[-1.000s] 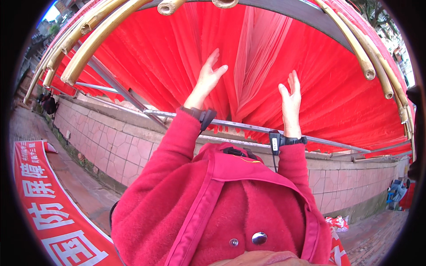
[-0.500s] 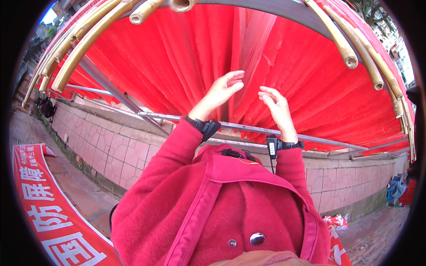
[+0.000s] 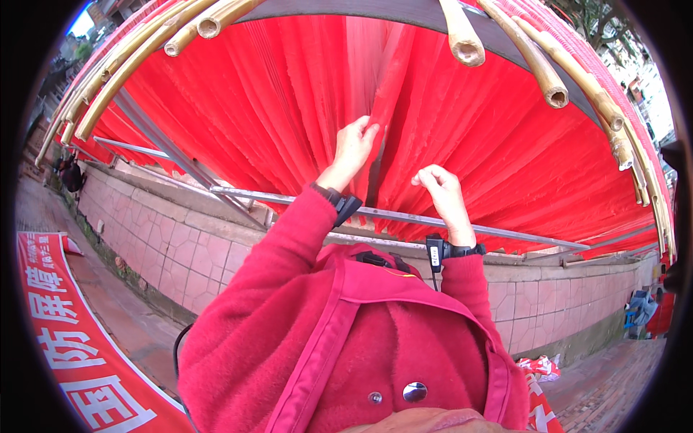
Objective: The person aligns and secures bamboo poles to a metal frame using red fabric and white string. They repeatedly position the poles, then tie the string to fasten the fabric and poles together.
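Observation:
Red cloth (image 3: 260,94) hangs in long, close folds in front of me, below a row of bamboo poles (image 3: 538,65). My left hand (image 3: 352,151) is raised against it, with thumb and fingertips drawn together at the edge of a narrow red strip (image 3: 390,83). Exactly how much the fingertips grip is hard to see. Lower and to the right, my right hand (image 3: 442,193) is held before the folds with its fingers curled in. Whatever may be between those fingers is hidden. A black band with a small box sits on each wrist.
A metal rail (image 3: 404,216) crosses just below my hands, joined to a slanting metal post (image 3: 148,133). Behind it runs a low pink-tiled wall (image 3: 180,249). A red banner (image 3: 72,339) lies on the ground at the left, and crumpled red-and-white material (image 3: 541,368) at the right.
Both hands have gone from spread fingers to curled, closed ones. My right hand has come slightly lower and left. The bamboo pole ends and folds appear shifted left in the view.

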A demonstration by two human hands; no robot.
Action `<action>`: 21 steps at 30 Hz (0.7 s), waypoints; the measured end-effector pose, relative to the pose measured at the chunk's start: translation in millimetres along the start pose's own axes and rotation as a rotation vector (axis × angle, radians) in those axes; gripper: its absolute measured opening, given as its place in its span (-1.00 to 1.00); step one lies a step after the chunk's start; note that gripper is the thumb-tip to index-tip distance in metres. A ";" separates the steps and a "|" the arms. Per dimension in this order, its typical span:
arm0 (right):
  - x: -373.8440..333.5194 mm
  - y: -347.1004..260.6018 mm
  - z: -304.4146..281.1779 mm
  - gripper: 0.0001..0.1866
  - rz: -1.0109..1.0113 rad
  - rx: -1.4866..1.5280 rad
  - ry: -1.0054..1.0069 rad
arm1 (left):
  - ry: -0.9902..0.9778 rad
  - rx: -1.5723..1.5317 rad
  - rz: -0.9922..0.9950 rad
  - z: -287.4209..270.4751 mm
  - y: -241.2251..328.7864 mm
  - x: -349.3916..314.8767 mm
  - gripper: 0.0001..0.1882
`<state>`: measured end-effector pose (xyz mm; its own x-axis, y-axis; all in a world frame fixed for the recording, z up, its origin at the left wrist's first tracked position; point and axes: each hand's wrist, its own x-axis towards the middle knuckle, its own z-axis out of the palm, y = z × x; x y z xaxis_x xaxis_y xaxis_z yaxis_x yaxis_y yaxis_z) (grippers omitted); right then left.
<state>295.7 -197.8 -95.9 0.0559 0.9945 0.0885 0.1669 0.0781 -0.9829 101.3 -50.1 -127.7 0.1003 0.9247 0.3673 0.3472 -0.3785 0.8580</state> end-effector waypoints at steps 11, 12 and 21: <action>-3.8 20.3 -9.2 -0.83 0.045 0.058 -0.120 | 0.061 0.058 -0.125 -7.7 -38.9 -41.5 -0.73; -4.7 22.7 -11.2 -0.83 0.045 0.057 -0.127 | 0.057 0.062 -0.132 -4.3 -42.4 -47.1 -0.73; -18.6 37.6 -28.2 -0.80 0.090 0.067 -0.130 | -0.141 0.107 -0.152 1.9 -29.2 -65.6 -0.53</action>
<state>328.7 -215.3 -129.9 -0.0605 0.9980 -0.0172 0.1010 -0.0111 -0.9948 86.4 -99.7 -177.5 0.1658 0.9702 0.1767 0.4640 -0.2349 0.8541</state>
